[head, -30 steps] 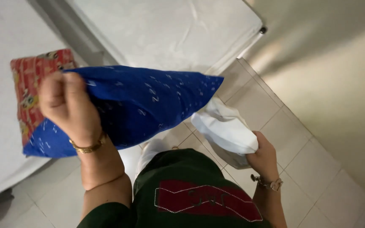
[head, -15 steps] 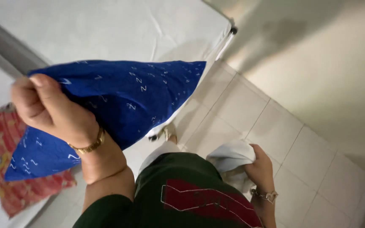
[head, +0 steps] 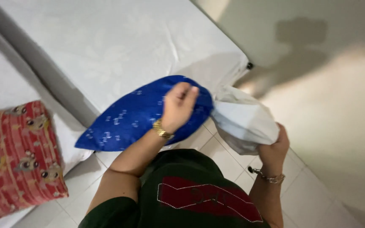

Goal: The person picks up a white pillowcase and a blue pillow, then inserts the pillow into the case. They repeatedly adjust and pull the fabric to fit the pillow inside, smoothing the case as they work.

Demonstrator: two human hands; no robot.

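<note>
From the head camera, looking down past a dark green shirt (head: pixel 191 198) with a red patch stitched in white across the chest, the left hand (head: pixel 177 105) lies on top of a blue pillow (head: pixel 136 114), fingers curled over its upper edge near the right-hand end, so the pillow is steadied and pushed sideways rather than carried by a corner. The pillow hangs in the air over the tiled floor (head: pixel 224 156), between the body and the bed, its long axis slanting down to the left; small pale marks are scattered over the blue cloth. Its right end meets a white pillowcase (head: pixel 243 120), which the right hand (head: pixel 275 145) grips in a closed fist at the lower edge, bunching the fabric so the case bulges out toward the pillow; whether the pillow's tip is already inside the opening I cannot tell. A gold wristband sits on the left wrist and a thin bracelet on the right. Beyond the hands lies a mattress (head: pixel 119 46) under a plain white sheet, bare on top. At the left, on a second white bed (head: pixel 5 84), rests a red patterned cushion (head: pixel 20 156) printed with small cartoon faces, well apart from both hands. No labels or signs show.
</note>
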